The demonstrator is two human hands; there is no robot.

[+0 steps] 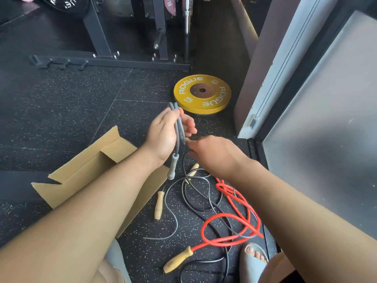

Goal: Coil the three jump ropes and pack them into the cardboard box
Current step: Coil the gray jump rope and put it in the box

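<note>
Three jump ropes, one cardboard box, on speckled black floor.

1. Grey jump rope [177, 127]: folded loops gripped in the left hand [163, 137], long axis near upright, bends pointing away past the fingertips. Its grey handle [173, 166] hangs below the wrist, pointing down. A loose tail lies on the floor. The right hand [216, 154] has its fingertips at the cord. Its grasp is hidden by the back of the hand, so cannot tell.
2. Black rope [195, 201]: uncoiled tangle, with a wooden handle [159, 205] lying beside the box.
3. Red rope [234, 217]: loose loops overlapping the black one.
4. Cardboard box [87, 160]: open, lying diagonally under the left forearm.
5. Yellow weight plate [202, 93]: flat, beyond the hands.
</note>
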